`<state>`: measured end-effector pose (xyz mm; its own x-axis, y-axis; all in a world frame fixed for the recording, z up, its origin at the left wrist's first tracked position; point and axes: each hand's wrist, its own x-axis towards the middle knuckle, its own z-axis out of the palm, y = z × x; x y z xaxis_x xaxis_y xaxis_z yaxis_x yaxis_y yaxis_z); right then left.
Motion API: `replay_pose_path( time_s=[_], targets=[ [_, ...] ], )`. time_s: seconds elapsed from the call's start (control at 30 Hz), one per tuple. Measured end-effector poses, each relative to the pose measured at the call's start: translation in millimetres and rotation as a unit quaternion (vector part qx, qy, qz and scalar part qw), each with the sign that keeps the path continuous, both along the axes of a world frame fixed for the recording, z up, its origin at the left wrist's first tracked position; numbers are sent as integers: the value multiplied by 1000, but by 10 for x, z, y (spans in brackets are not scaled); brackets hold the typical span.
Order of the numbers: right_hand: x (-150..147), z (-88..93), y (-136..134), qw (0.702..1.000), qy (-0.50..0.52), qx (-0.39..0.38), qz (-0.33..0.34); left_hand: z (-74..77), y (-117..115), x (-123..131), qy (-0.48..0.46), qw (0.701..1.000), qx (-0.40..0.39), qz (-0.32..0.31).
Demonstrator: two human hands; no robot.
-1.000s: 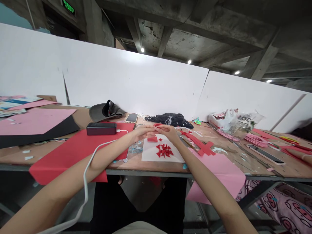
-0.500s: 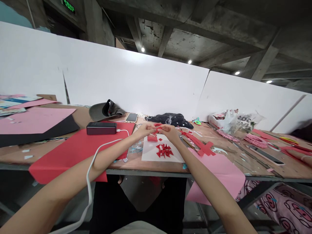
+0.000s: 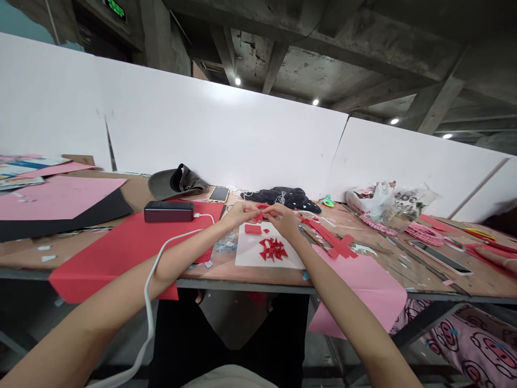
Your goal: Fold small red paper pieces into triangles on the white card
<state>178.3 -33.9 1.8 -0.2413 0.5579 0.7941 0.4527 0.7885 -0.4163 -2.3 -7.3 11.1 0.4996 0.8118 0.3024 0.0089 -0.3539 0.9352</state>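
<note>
The left hand [image 3: 239, 214] and right hand [image 3: 284, 221] sit close together, their fingertips [image 3: 268, 210] pinching a small curved red paper scrap [image 3: 262, 208], its long axis roughly left to right, just above the far edge of a smooth white sheet [image 3: 246, 253] on the plywood table [image 3: 226, 273]. Sharp red paper triangles [image 3: 272, 249] heap on the sheet, a red paper rectangle [image 3: 253, 229] to their far left; matte red card [image 3: 121, 264] lies left of the sheet, pink card [image 3: 359, 285] right, overhanging the near table edge
</note>
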Motion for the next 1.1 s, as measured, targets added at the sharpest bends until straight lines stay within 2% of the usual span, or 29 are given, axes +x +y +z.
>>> replay_pose_path(
  time_s=[0.2,0.37,0.47,0.63,0.73,1.1],
  targets=[
    [80,30,25,998,-38,36,21,-21,12,-24,-56,995,-70,-42],
    [70,27,11,998,-40,40,36,-87,70,-40,-86,988,-122,-37],
    [41,30,-21,998,-36,14,45,-81,62,-50,-59,994,-95,-20],
    [37,13,-18,990,38,-131,35,-38,17,-30,-13,1000,6,9],
    [58,-4,19,981,40,-187,31,-46,24,-8,-2,999,41,24],
    [102,-24,101,979,13,-201,20,-94,106,9,20,995,93,32]
  ],
)
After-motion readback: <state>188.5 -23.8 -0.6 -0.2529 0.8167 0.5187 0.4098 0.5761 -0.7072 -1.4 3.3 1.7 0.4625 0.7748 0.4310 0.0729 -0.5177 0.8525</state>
